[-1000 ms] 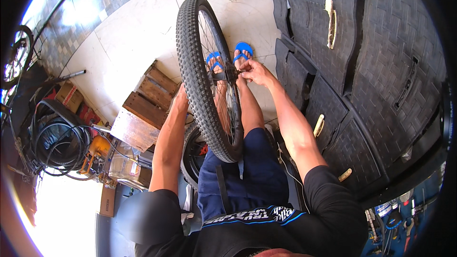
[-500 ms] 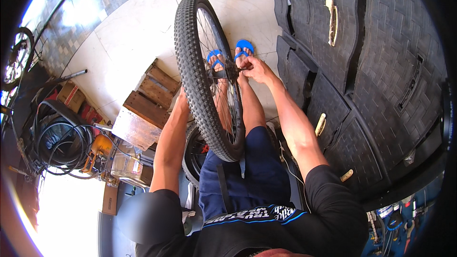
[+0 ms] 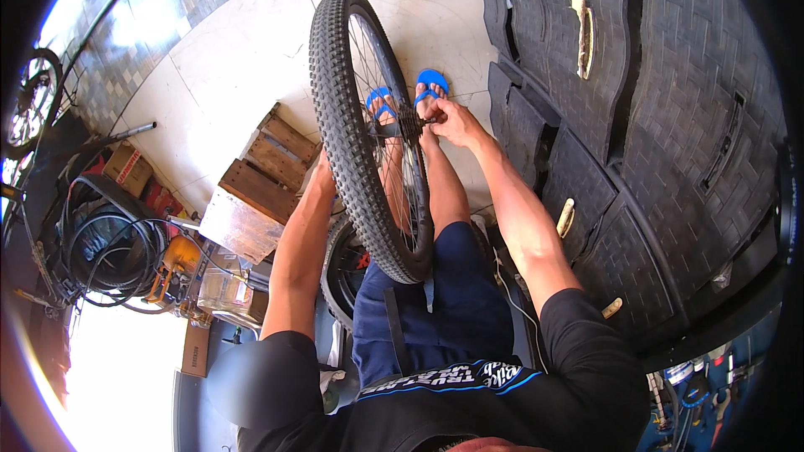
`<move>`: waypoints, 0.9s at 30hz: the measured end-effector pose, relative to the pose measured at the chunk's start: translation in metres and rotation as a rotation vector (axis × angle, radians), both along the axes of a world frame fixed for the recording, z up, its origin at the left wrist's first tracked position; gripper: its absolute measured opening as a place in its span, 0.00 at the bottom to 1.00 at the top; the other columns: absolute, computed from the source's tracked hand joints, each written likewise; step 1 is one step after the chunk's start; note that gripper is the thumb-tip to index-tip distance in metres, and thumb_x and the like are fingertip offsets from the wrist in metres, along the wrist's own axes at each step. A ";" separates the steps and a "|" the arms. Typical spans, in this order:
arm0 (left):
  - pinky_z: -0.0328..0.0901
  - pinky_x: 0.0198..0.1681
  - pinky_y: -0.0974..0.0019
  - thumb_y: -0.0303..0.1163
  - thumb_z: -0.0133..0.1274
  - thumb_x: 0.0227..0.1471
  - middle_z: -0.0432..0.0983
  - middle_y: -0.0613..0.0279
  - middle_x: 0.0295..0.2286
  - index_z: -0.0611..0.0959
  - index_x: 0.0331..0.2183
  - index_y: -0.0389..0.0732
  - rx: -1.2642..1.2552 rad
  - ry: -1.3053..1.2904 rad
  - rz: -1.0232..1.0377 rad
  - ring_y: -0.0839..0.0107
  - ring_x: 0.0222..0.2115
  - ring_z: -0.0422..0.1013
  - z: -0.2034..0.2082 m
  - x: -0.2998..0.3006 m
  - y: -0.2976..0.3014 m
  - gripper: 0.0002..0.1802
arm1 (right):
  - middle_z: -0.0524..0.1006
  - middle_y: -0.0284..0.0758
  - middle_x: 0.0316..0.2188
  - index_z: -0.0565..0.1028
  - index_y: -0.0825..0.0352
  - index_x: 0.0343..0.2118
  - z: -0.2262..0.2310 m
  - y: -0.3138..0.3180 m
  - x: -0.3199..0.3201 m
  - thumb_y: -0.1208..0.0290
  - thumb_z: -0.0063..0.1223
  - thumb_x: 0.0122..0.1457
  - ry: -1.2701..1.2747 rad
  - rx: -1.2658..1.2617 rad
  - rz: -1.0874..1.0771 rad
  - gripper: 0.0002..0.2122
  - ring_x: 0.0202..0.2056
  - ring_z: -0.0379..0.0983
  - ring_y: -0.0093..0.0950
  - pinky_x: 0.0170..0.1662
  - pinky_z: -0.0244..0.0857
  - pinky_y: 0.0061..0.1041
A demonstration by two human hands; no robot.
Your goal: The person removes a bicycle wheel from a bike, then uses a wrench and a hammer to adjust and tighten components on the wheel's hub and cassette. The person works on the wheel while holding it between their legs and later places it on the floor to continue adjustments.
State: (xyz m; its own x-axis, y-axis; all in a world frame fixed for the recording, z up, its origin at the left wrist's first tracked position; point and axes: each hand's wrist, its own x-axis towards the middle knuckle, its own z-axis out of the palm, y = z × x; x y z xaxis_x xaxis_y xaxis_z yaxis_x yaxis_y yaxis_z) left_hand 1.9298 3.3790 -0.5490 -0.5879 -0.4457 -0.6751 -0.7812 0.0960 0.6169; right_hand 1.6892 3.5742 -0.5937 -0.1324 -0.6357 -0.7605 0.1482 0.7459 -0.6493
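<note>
A bicycle wheel (image 3: 342, 109) with a black knobby tyre stands upright in front of me, its lower edge at my thighs. My right hand (image 3: 455, 124) is closed, fingertips pinched at the end of the axle, beside the dark sprocket cluster (image 3: 409, 124) at the hub. Whatever small part sits between those fingertips is hard to make out. My left hand (image 3: 323, 169) reaches behind the tyre on the other side; its fingers are hidden there. Thin spokes (image 3: 368, 59) run from the hub to the rim.
Wooden crates (image 3: 261, 188) stand to the left, near coiled black tyres or tubes (image 3: 109, 243) and a yellow tool-like object (image 3: 179, 256). Another wheel (image 3: 337, 272) lies low behind my left forearm. Black woven-pattern panels (image 3: 695, 75) line the right side. Tools (image 3: 699, 389) hang at the lower right.
The wheel and both hands hold almost the same place. Only a very slight shift of the whole view shows.
</note>
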 end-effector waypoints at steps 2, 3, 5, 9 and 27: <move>0.69 0.47 0.59 0.35 0.55 0.62 0.78 0.56 0.45 0.76 0.52 0.36 0.006 0.008 -0.001 0.61 0.44 0.74 -0.004 -0.005 0.001 0.20 | 0.82 0.37 0.34 0.78 0.68 0.38 -0.002 0.001 0.001 0.80 0.62 0.53 -0.004 -0.003 -0.018 0.09 0.38 0.80 0.31 0.47 0.72 0.29; 0.69 0.47 0.59 0.35 0.55 0.62 0.78 0.56 0.45 0.76 0.52 0.36 0.007 0.010 0.001 0.61 0.44 0.74 -0.005 -0.006 0.000 0.20 | 0.82 0.37 0.34 0.78 0.68 0.38 -0.003 0.001 0.002 0.79 0.62 0.53 -0.007 -0.006 -0.026 0.09 0.38 0.80 0.30 0.47 0.72 0.29; 0.69 0.47 0.59 0.35 0.54 0.62 0.78 0.56 0.45 0.76 0.52 0.36 0.008 0.011 0.002 0.62 0.44 0.74 -0.005 -0.008 0.000 0.20 | 0.82 0.37 0.34 0.78 0.68 0.38 -0.006 0.005 0.004 0.79 0.63 0.53 -0.030 -0.008 -0.059 0.09 0.38 0.80 0.30 0.47 0.72 0.30; 0.69 0.47 0.60 0.35 0.54 0.62 0.78 0.57 0.45 0.76 0.52 0.36 0.014 0.013 0.018 0.62 0.44 0.74 0.000 -0.007 0.000 0.20 | 0.82 0.37 0.34 0.78 0.68 0.38 -0.009 0.007 0.007 0.79 0.62 0.54 -0.027 -0.019 -0.063 0.09 0.38 0.80 0.30 0.46 0.72 0.29; 0.69 0.47 0.62 0.36 0.54 0.64 0.78 0.58 0.44 0.76 0.53 0.35 0.025 0.014 0.108 0.66 0.43 0.74 0.024 0.008 0.004 0.20 | 0.79 0.33 0.32 0.77 0.66 0.41 0.015 0.000 -0.004 0.81 0.56 0.54 0.130 -0.013 -0.048 0.11 0.34 0.75 0.23 0.39 0.72 0.27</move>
State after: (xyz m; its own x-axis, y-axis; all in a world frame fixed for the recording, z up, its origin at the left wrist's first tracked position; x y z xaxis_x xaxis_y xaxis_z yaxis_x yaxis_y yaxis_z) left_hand 1.9373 3.3833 -0.5248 -0.5468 -0.4905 -0.6786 -0.7773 -0.0039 0.6291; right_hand 1.6856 3.5745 -0.5789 -0.2598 -0.6361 -0.7265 0.0973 0.7313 -0.6751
